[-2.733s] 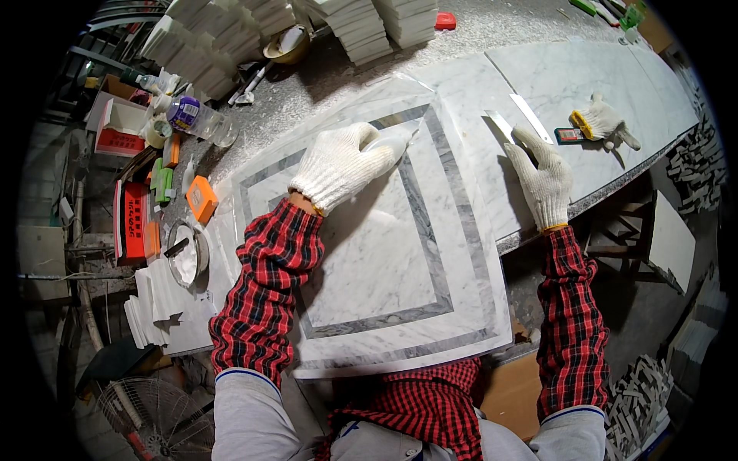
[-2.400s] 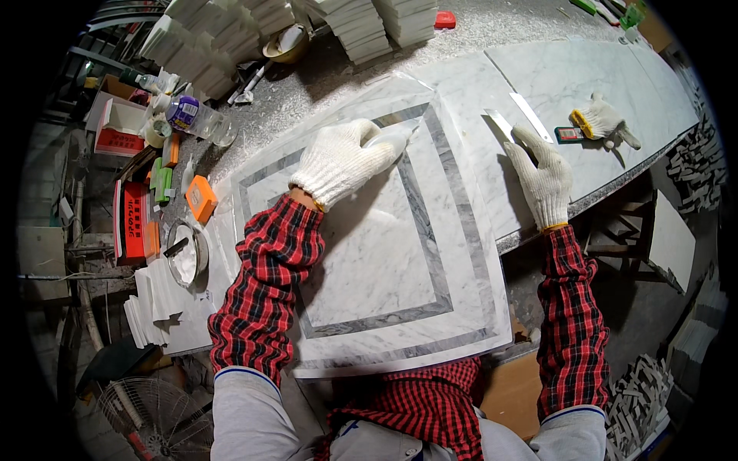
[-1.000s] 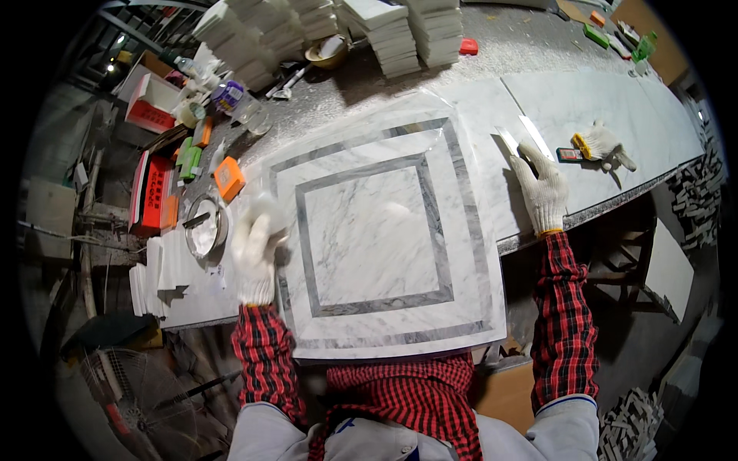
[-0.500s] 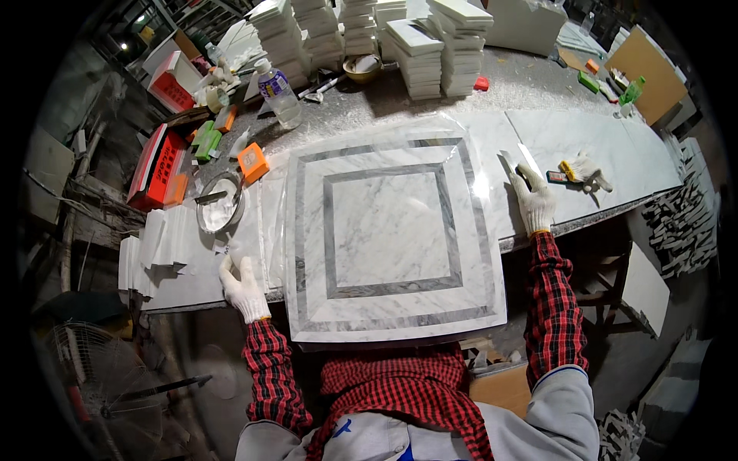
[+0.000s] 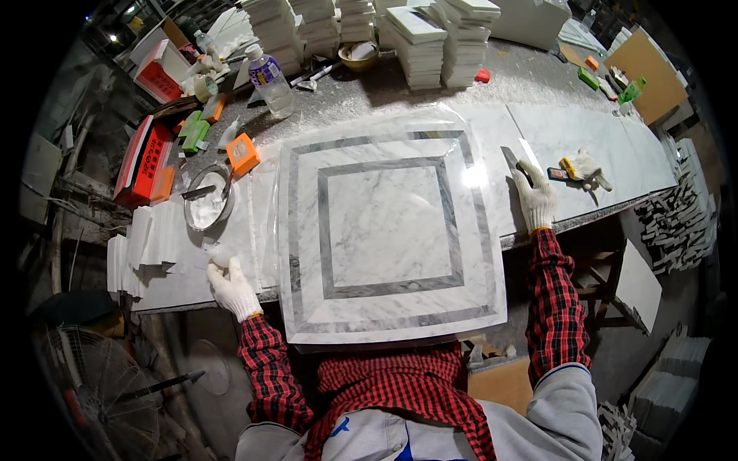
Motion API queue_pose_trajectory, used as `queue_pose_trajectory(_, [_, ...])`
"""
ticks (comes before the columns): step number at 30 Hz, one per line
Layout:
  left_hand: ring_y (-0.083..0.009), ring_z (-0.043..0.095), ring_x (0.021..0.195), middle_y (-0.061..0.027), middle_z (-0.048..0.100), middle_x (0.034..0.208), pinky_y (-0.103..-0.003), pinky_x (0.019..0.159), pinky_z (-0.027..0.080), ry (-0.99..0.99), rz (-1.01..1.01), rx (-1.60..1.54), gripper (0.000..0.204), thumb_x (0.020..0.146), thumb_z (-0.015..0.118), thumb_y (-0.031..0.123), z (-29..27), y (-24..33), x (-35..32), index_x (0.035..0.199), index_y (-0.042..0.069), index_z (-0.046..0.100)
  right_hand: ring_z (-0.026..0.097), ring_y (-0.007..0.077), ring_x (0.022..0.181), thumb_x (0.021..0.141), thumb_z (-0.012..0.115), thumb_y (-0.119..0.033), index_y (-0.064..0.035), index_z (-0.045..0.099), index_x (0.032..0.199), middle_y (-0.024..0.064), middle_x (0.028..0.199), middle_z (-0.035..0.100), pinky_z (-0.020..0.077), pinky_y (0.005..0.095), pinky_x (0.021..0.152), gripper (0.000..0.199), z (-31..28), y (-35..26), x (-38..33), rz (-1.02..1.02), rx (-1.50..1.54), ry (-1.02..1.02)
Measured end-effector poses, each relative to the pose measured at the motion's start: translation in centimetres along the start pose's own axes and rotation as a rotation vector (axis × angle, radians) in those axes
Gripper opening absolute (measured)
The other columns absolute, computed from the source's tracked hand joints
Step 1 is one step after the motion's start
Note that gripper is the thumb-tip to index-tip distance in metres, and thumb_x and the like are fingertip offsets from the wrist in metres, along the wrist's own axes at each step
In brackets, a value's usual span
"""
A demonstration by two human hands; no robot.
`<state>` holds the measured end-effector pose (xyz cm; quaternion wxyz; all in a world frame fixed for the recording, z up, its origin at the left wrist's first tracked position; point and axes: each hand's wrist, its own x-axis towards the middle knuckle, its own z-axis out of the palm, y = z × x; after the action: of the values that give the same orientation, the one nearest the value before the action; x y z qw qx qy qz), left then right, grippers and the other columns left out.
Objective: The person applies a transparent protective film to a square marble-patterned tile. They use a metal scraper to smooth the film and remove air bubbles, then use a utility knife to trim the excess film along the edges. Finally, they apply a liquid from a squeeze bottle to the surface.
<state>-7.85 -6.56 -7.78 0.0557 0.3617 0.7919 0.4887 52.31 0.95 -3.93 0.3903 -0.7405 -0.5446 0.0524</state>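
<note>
A square marble panel (image 5: pixel 388 227) with two grey inlaid borders lies in front of me, its near edge overhanging the table; clear plastic film shows along its sides. To its left, my left hand (image 5: pixel 234 290), in a white knit glove, has its fingers curled in at the table's near edge, beside a small whitish translucent thing (image 5: pixel 223 253). I cannot make out what they hold. On the right, my gloved right hand (image 5: pixel 536 196) has its fingers closed around the lower end of a thin metal blade (image 5: pixel 509 157). A pale narrow strip (image 5: pixel 526 148) shows by the fingertips.
A bowl of white paste (image 5: pixel 207 206) with a spatula across it stands left, near an orange box (image 5: pixel 243 154) and white tile pieces (image 5: pixel 157 236). A bottle (image 5: pixel 270 84) and tile stacks (image 5: pixel 419 50) stand behind. A spare glove (image 5: pixel 589 170) lies right.
The whole view has shifted slightly, with the table's left side moving left in the picture. Both hands stay in nearly the same places; the left fingers are a little more curled.
</note>
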Motion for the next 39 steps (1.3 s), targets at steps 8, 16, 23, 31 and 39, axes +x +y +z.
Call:
queue_pose_trajectory(8, [-0.0285,0.068,0.104,-0.0162,0.072,0.115,-0.040,0.093,0.051,-0.065,0.077,0.008,0.045,0.089,0.073,0.018,-0.3,0.1,-0.1,0.128,0.000,0.059,0.073,0.0227,0.099,0.093,0.073,-0.031,-0.0043,0.072,0.122,0.0158,0.108,0.076,0.0538,0.0311,0.087,0.039,-0.2,0.8,0.0,-0.010,0.107,0.002])
queue_pose_trajectory(16, [-0.0314,0.061,0.118,-0.0172,0.068,0.125,-0.042,0.101,0.047,0.018,0.111,0.152,0.057,0.088,0.074,0.018,-1.2,0.7,-1.2,0.138,0.002,0.054,0.067,0.0141,0.091,0.096,0.071,-0.021,0.0001,0.069,0.126,0.0097,0.103,0.076,0.0519,0.0260,0.082,0.037,-0.7,1.0,-0.4,0.090,0.369,-0.120])
queue_pose_trajectory(23, [-0.0294,0.057,0.129,-0.0180,0.059,0.142,-0.039,0.111,0.041,-0.169,0.358,0.191,0.065,0.093,0.069,0.015,-3.5,7.4,-6.7,0.151,0.001,0.042,0.072,0.0169,0.097,0.094,0.070,-0.015,0.0020,0.069,0.123,0.0161,0.110,0.076,0.0547,0.0292,0.082,0.034,-5.2,-6.4,-5.5,-0.081,0.392,-0.493])
queue_pose_trajectory(31, [-0.0467,0.025,0.150,-0.0300,0.031,0.160,-0.052,0.124,0.018,-0.890,0.821,0.282,0.090,0.085,0.070,0.045,6.9,19.3,-10.9,0.157,0.005,0.032,0.070,0.0319,0.086,0.093,0.071,-0.032,-0.0125,0.074,0.116,0.0115,0.097,0.073,0.0542,0.0388,0.072,0.031,-3.0,-8.0,-5.6,-0.395,0.067,-0.572])
queue_pose_trajectory(39, [-0.0446,0.027,0.149,-0.0231,0.035,0.159,-0.056,0.124,0.016,-1.012,0.884,0.173,0.087,0.082,0.068,0.040,11.7,20.0,-14.2,0.154,0.004,0.036,0.068,0.0321,0.082,0.092,0.068,-0.031,-0.0183,0.075,0.113,0.0098,0.089,0.070,0.0529,0.0409,0.070,0.026,-1.2,-9.6,-5.0,-0.441,-0.014,-0.580])
